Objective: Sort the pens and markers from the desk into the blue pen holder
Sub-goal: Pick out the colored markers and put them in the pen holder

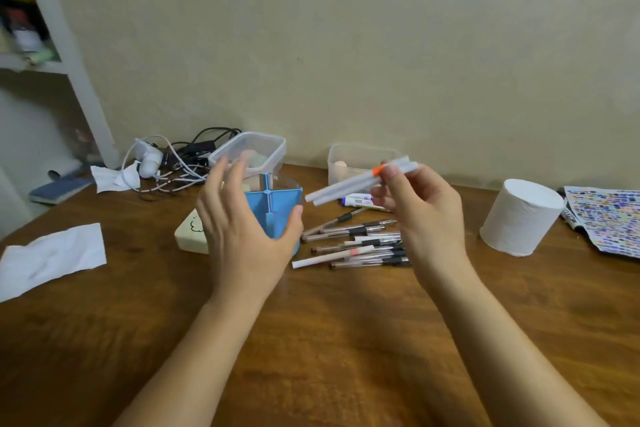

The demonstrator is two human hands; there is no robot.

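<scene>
1. Left hand (242,229) is wrapped around the blue pen holder (273,208), fingers on its far/left side, thumb on the near right wall. Grasping it; holder stands upright on the desk (311,340), roughly mid-width, toward the back edge.
2. Holder has an inner cross divider making four compartments; the ones visible look empty, the rest is hidden behind the hand.
3. Right hand (419,215) is raised above the desk, pinching two white markers (360,184) between thumb and fingers. One has an orange band near the grip point. Both tilt down-left, free ends just right of the holder's rim, not inside it.
4. Pile of pens (356,239) lies on the desk under the right hand, just right of the holder: mostly clear barrels with black grips, plus one white marker with a pinkish band on the near side.
5. Another marker with a printed label (360,201) lies behind the pile, partly hidden by the held markers.
6. Back edge: two clear plastic containers (252,152), one behind the holder, one further right.
7. Back left: tangle of cables (180,163) and crumpled tissue.
8. Left edge: sheet of white paper (52,256).
9. Right side: toilet paper roll (519,218), upright; beside it at the right edge a sheet of colour swatches (609,218) with a black marker touching it.
10. Small cream box (190,236) sits just left of the holder, partly behind the left hand.
</scene>
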